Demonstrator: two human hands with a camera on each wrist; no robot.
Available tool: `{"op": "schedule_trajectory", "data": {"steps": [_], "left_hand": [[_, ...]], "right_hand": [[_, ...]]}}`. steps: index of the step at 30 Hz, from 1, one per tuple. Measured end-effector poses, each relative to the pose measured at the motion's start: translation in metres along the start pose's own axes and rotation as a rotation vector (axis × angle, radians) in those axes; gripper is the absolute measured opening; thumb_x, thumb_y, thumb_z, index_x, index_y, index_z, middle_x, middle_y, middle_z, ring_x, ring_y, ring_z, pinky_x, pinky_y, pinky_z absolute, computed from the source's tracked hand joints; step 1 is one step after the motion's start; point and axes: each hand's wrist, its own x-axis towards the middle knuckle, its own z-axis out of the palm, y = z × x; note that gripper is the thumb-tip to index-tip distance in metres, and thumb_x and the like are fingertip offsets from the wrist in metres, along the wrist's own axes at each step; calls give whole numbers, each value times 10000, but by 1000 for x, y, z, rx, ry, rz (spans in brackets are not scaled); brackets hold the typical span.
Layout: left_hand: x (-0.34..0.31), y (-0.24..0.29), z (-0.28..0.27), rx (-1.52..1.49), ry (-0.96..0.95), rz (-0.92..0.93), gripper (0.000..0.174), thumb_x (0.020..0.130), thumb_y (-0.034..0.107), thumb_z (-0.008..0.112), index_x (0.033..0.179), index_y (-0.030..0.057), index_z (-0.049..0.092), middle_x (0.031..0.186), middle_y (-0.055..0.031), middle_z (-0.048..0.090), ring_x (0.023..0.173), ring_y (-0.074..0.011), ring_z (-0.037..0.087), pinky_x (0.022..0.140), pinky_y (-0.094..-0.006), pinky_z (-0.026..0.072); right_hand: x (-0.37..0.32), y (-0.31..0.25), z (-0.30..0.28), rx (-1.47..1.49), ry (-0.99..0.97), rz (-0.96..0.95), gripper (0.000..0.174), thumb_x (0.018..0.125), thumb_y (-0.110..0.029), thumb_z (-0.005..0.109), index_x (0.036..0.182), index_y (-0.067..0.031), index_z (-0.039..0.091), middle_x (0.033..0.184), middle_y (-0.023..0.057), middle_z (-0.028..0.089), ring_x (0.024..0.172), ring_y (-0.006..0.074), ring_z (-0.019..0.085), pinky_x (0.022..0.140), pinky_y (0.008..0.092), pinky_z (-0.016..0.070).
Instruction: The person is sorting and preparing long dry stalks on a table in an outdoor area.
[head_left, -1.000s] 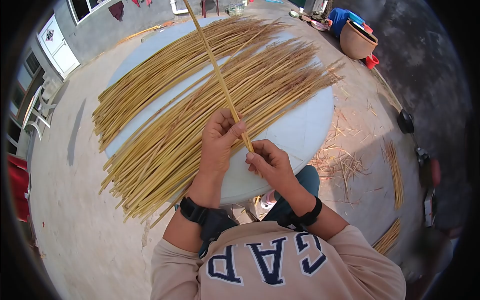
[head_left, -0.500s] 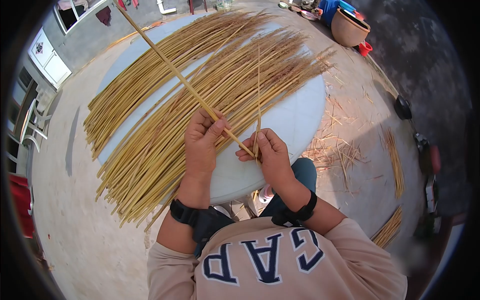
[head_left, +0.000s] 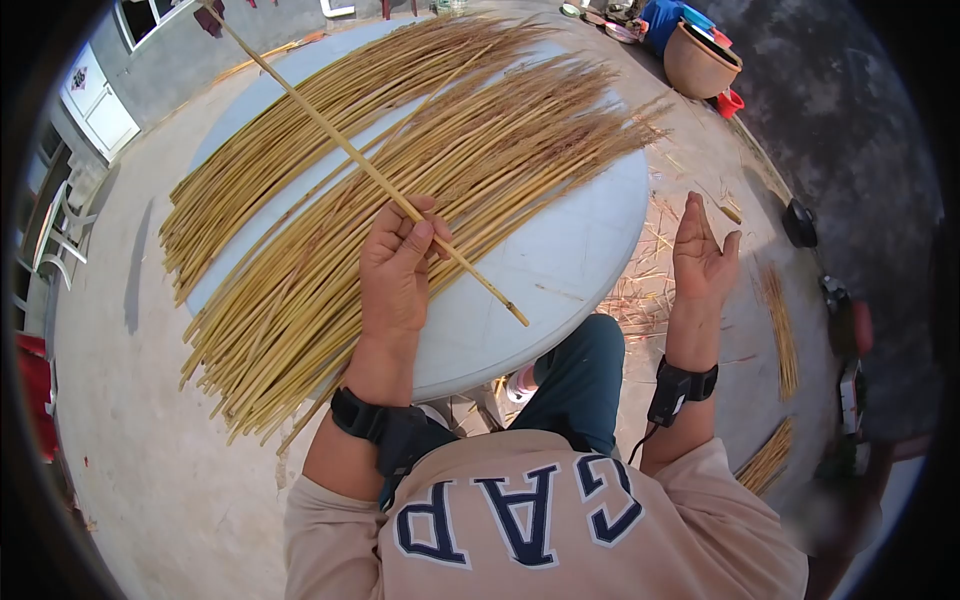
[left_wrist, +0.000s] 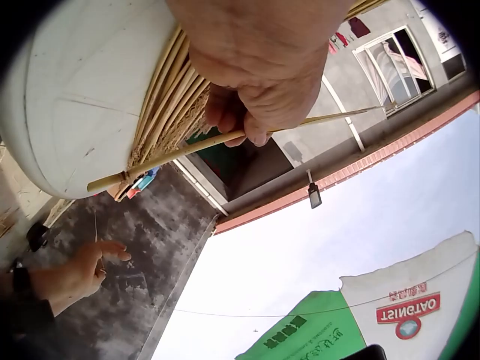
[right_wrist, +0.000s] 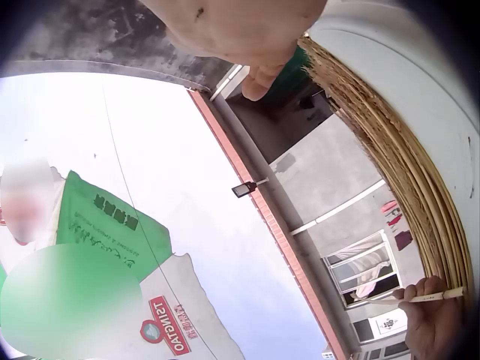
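Observation:
My left hand [head_left: 393, 270] pinches a long yellow reed stalk [head_left: 350, 151] between thumb and fingers over the table. The cut end of the stalk [left_wrist: 150, 163] sticks out past the fingers toward me; its far end rises to the upper left. Out to the right, beyond the table edge, my right hand [head_left: 704, 260] has its fingers extended and thumb apart, holding nothing. Just past its fingertips shows a small dry strip [head_left: 731, 214] of husk. Beneath the left hand lies a thick bundle of reeds [head_left: 300, 290] with feathery tops pointing right.
A second reed bundle [head_left: 270, 165] lies farther back on the round pale table [head_left: 570, 250]. Husk scraps [head_left: 640, 300] litter the ground at right, near two small bundles of stalks [head_left: 780, 340]. A clay pot [head_left: 698, 62] and a red bucket [head_left: 730, 102] stand at back right.
My right hand pulled a husk strip from the stalk's lower end, swung out to the right and let it go. The left hand kept its grip while the stalk tilted farther left.

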Motion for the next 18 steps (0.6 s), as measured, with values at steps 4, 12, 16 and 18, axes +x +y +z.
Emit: {"op": "schedule_trajectory", "data": {"steps": [4, 12, 16, 18], "left_hand": [[0, 1, 0, 3, 13, -18, 158, 862, 48, 527, 1015, 10, 538, 800, -65, 602, 708, -105, 545, 627, -216, 431], [0, -2, -1, 29, 13, 29, 134, 858, 49, 542, 987, 19, 532, 806, -67, 600, 728, -111, 556, 631, -220, 437], [-3, -1, 4, 80, -6, 93, 123, 861, 66, 546, 972, 18, 527, 816, -68, 597, 735, -118, 559, 633, -225, 436], [-4, 0, 7, 98, -14, 118, 121, 866, 76, 544, 971, 18, 525, 819, -67, 596, 736, -121, 560, 634, -227, 436]], "right_hand": [[-48, 29, 11, -755, -321, 309, 460, 933, -356, 400, 1115, 57, 485, 985, 169, 587, 900, 214, 595, 745, 318, 514], [-134, 89, 10, -1539, -771, 429, 217, 907, -124, 479, 1072, 6, 537, 765, 43, 597, 611, 84, 561, 535, 209, 449], [-131, 96, -3, -1624, -886, 49, 202, 900, -112, 479, 1056, -3, 545, 653, 43, 562, 531, 80, 514, 481, 231, 423], [-128, 97, -6, -1683, -898, -55, 187, 894, -112, 486, 1026, -2, 559, 610, 47, 539, 506, 84, 498, 470, 236, 408]]}}
